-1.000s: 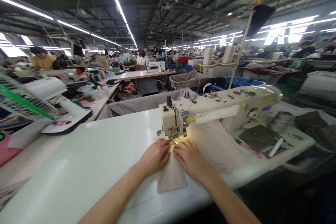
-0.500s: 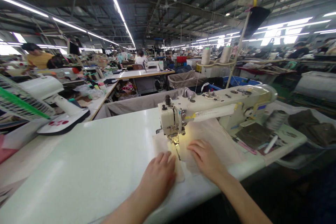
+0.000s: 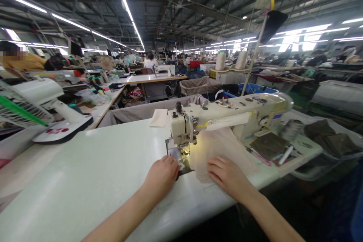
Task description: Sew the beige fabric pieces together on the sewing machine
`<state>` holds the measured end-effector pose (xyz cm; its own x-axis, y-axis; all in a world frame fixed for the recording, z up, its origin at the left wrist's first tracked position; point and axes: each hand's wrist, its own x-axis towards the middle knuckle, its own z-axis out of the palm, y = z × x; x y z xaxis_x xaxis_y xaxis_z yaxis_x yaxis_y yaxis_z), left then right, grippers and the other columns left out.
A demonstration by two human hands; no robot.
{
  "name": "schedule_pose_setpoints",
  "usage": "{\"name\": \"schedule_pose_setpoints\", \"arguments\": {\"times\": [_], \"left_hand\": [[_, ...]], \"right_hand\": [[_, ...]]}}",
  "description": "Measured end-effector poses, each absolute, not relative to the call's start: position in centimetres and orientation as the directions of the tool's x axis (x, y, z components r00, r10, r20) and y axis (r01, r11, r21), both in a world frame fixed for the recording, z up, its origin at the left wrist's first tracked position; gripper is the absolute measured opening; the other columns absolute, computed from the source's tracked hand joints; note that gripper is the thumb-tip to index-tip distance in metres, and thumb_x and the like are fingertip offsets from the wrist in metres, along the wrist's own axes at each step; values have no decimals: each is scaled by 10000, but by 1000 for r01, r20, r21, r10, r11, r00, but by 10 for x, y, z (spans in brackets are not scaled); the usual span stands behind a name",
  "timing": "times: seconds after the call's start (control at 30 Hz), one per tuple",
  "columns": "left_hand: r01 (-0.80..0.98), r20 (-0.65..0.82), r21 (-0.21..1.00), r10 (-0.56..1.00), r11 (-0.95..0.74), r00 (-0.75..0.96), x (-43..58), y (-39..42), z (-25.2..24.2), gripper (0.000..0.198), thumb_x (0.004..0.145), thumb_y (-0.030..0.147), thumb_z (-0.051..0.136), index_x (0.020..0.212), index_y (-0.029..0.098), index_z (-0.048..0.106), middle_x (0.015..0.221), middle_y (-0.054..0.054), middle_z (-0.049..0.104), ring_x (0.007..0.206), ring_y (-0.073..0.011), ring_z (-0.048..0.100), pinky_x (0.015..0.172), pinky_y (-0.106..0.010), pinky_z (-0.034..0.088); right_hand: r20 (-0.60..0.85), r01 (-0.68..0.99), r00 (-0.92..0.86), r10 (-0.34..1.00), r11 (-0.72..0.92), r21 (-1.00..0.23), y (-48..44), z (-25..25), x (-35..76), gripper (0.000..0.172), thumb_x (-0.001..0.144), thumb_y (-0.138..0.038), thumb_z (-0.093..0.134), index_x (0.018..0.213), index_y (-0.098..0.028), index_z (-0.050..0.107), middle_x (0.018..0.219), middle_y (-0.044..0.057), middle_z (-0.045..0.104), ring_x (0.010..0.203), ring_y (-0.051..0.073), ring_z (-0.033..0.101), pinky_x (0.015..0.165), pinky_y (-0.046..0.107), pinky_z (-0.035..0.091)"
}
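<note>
A cream sewing machine (image 3: 227,113) stands on the pale green table (image 3: 113,166), its lamp lit at the needle. My left hand (image 3: 163,172) is beside the metal plate under the needle, fingers bent together; what they hold, if anything, is hidden. My right hand (image 3: 227,176) rests on the right-hand stack of cream fabric (image 3: 218,145), its fingers slightly bent and lying on the cloth. A small cream fabric piece (image 3: 159,117) lies at the table's back edge, left of the machine head.
At the left stands a white fan (image 3: 61,121). On the machine's right lie a dark cloth (image 3: 269,145), a grey thread cone (image 3: 292,130) and a pink tool (image 3: 261,157). Thread cones (image 3: 220,61) stand behind. A person in yellow (image 3: 25,60) is at the far left.
The small fabric piece has gone from under the needle, and one now lies at the back edge. My left hand has moved left and up; my right hand has shifted slightly right.
</note>
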<state>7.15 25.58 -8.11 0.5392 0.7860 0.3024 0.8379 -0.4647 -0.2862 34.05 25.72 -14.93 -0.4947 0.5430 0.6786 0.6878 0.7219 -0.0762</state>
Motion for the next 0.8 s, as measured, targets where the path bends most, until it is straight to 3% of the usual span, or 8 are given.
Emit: {"name": "schedule_pose_setpoints", "arguments": {"times": [0.1,0.23,0.47,0.53,0.63,0.73,0.77,0.8], "left_hand": [[670,307,-239,600,-703,739,89,250,-98,225,961,110,433,1050,169,631,1059,-113,661,987,-252,635,847,-393,566],[552,374,-176,463,-815,803,106,256,-110,304,978,132,444,1258,175,553,1292,-123,612,1195,-249,585,995,-419,533],[574,397,9,530,-819,750,126,270,-98,411,923,269,617,1319,169,568,1354,-127,600,1235,-267,585,1068,-432,495],[553,417,47,519,-832,746,128,276,-93,451,916,286,634,1345,167,562,1389,-133,581,1291,-270,550,1103,-442,466],[422,415,88,419,-902,808,124,277,-85,394,939,238,592,1329,181,585,1393,-108,591,1335,-227,519,1149,-397,421],[349,357,11,329,-937,874,104,260,-80,341,941,157,527,1268,177,623,1325,-96,644,1279,-217,572,1138,-384,438],[375,341,-56,335,-925,878,93,250,-80,352,938,156,520,1278,162,611,1335,-112,635,1285,-240,567,1124,-407,454],[388,309,-131,334,-912,890,81,238,-82,361,944,154,495,1290,145,597,1351,-130,622,1301,-267,553,1096,-427,482]], "right_hand": [[656,685,-540,528,728,-22,255,-145,341,171,924,-127,571,1039,-188,682,1115,80,687,1023,221,624,876,368,521],[668,680,-556,495,733,22,257,-145,340,181,931,-105,520,963,-166,688,1051,93,698,974,218,635,828,351,531],[752,568,-306,583,746,-347,264,-148,342,198,889,-99,526,801,-202,672,932,33,720,891,186,655,808,317,534],[787,567,-274,553,754,-333,255,-143,340,190,908,-113,507,825,-199,654,921,41,710,875,190,657,797,325,532],[835,567,-339,434,803,-187,231,-131,334,174,952,-136,471,939,-194,635,991,69,696,926,203,653,835,353,521],[818,538,-419,395,833,-127,204,-124,327,184,997,-188,449,1015,-207,631,1077,78,699,992,197,659,895,340,522],[801,535,-442,404,835,-126,198,-125,324,168,1001,-277,494,1075,-207,629,1133,89,695,1035,208,657,926,342,522],[773,528,-485,408,842,-113,194,-129,322,278,979,-392,554,1170,-198,611,1209,107,678,1094,227,646,966,349,516]]}}
